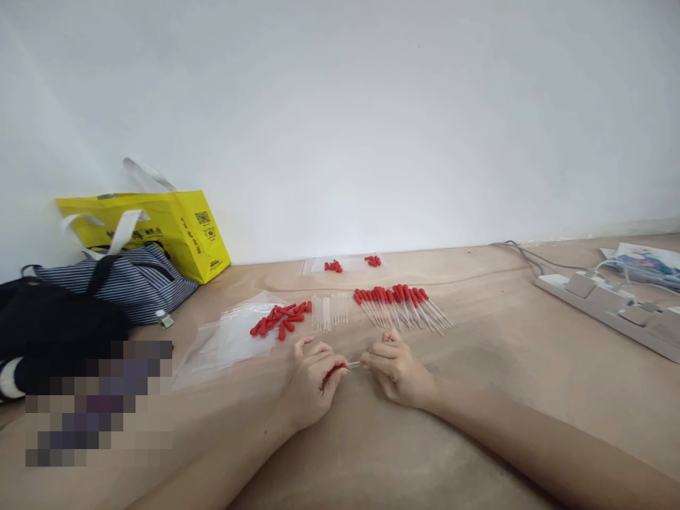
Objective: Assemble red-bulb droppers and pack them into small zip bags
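My left hand (311, 382) pinches a red rubber bulb (334, 370) low over the table. Out of the bulb's end runs a thin clear dropper tube (354, 365), and my right hand (398, 370) has its fingers closed on the tube's other end. How far the tube sits in the bulb is hidden by my fingers. Beyond my left hand lie loose red bulbs (273, 321) on clear plastic bags (234, 333). A row of bare clear tubes (329, 312) lies beside them. Past my right hand are several droppers with red bulbs on top (401, 304), laid side by side.
Near the wall, a clear bag (348, 263) holds more red bulbs and tubes. A yellow bag (205, 241), a striped bag (143, 280) and a black bag (58, 312) stand at the left. A white power strip (610, 312) with plugs and cables lies at the right.
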A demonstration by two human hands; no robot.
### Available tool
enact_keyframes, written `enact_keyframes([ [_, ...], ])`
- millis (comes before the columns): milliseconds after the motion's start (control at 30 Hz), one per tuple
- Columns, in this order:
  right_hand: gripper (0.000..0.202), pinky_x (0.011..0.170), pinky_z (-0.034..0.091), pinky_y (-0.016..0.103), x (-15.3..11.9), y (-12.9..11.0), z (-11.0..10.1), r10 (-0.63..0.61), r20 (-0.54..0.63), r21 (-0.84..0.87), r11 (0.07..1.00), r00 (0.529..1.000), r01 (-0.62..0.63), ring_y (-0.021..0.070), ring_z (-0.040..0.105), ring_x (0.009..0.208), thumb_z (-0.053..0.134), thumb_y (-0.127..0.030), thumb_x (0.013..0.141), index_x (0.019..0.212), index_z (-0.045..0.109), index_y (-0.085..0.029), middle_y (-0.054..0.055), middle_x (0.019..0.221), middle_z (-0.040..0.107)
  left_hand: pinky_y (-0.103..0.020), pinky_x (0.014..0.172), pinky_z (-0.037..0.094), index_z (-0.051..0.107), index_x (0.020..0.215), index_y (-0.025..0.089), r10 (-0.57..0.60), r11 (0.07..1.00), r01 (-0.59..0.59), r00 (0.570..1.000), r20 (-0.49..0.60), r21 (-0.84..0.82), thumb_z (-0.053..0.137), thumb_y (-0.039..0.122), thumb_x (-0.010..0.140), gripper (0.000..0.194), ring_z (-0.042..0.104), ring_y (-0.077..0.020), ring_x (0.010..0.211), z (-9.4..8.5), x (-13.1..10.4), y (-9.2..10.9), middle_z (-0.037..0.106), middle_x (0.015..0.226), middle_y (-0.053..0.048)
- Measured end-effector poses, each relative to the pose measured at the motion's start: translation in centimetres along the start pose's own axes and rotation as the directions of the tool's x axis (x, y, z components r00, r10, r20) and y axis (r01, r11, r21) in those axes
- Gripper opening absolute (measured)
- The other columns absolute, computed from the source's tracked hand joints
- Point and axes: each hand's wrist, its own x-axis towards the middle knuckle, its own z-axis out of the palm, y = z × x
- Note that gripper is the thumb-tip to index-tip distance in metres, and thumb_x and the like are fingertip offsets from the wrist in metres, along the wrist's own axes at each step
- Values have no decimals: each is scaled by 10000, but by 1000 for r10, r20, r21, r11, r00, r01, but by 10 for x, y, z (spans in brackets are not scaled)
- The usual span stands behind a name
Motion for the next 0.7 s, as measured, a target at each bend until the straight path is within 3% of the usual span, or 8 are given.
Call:
enact_keyframes([
  [300,243,663,269,281,2,-2,6,38,23,37,999,999,-39,112,421,590,385,-35,721,813,573,-159,9,641,529,-411,876,198,571,744,213,4,1000,-4,1000,7,-10,421,210,810,163,549,-141,716,2,1,0,631,658,33],
  [700,202,659,291,270,5,-7,4,176,108,142,971,979,-190,115,488,599,394,-151,831,763,584,-172,9,636,569,-419,895,183,574,734,217,42,999,-42,999,-8,23,439,219,812,156,550,-149,744,5,2,-1,651,674,33],
])
